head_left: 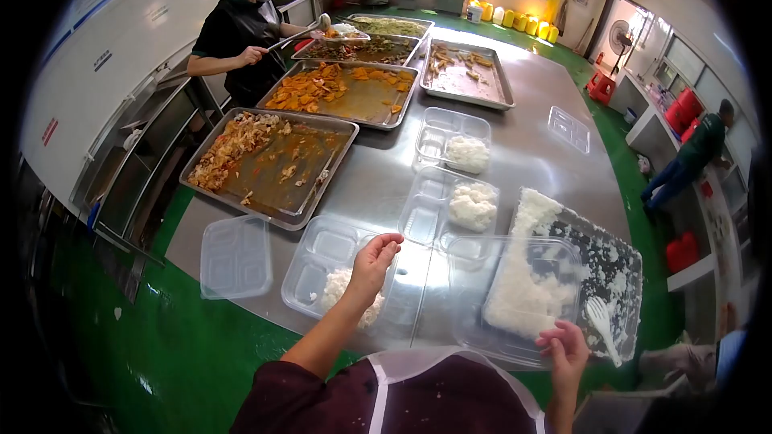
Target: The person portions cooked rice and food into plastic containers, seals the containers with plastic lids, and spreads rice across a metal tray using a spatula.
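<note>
The right hand [565,350] pinches the near edge of a clear lid [515,289] held over the rice tray [615,273]. The left hand [371,261], fingers loosely curled, hovers over a meal box [322,261] with rice on the desk [531,104].

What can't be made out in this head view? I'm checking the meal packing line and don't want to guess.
- Left hand: covers part of the rice in the near meal box.
- Right hand: grips a clear lid; glare through it blurs the rice tray below.
- White rice scoop: handle cut off past the tray edge.
- Far food trays: too small to name the dishes.
</note>
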Tool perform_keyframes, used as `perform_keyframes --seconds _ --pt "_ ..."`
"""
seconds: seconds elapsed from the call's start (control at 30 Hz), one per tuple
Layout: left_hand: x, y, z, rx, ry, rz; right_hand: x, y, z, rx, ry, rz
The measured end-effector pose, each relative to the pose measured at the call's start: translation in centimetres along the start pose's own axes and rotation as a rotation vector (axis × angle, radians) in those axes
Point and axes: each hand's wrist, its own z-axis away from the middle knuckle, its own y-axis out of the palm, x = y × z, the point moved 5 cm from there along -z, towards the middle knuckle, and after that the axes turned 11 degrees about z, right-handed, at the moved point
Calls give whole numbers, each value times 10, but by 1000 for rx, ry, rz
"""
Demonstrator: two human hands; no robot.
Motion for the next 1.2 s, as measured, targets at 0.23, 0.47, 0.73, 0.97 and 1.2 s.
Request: perform_keyframes --seconds 0.23,0.47,0.73,0.97,1.2 --pt "4 4 2 13 -6 -39 0 5 4 38 31 6" --pt "11 3 0 4 -8 -41 -2 8 2 28 75 4" --pt "17 12 15 -5 -90 -39 -10 2 3 18 45 -35" --pt "40 44 32 107 -197 -62 -37 -18 3 -125 164 -355" --pt "113 96 49 420 -667 27 -224 -107 72 -782 448 -940"
